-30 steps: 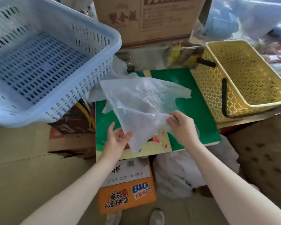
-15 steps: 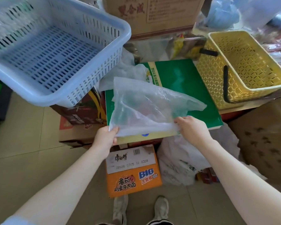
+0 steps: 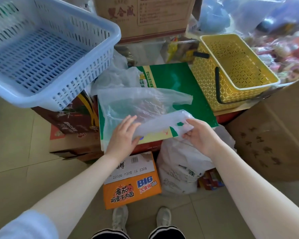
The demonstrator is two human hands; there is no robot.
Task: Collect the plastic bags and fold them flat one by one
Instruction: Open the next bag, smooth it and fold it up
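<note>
The translucent white plastic bag (image 3: 138,104) lies spread on the flat green cardboard box (image 3: 179,83), and both hands are on it. The left hand (image 3: 123,135) lies flat on the bag's near left part, fingers straight and slightly spread, pressing the film down onto the box. The right hand (image 3: 199,135) pinches the bag's near right edge between thumb and curled fingers, holding a folded strip of film lifted just above the box. Beyond the left fingertips sits another crumpled clear plastic bag (image 3: 114,75), tucked against the big pale blue slotted plastic basket (image 3: 47,54), which rests on a dark brown printed carton (image 3: 72,118). Beyond the right fingers, well apart from them, stands a yellow lattice plastic basket with black handles (image 3: 235,69), touching the green box's far right edge. Behind it all stands a tall brown cardboard carton (image 3: 145,16) with red Chinese characters, too blurred to read with confidence. Below the left wrist an orange instant-noodle carton (image 3: 133,188) shows "BIG" in blue and white, the characters "番茄鸡蛋牛肉面", and a white label stamped "Z2026 0305 16 2328". Under the right wrist slumps a stuffed white printed plastic sack (image 3: 181,169) on the pale tiled floor (image 3: 12,152). Down by the frame's bottom, two light sneakers (image 3: 120,219) point at the orange carton.
</note>
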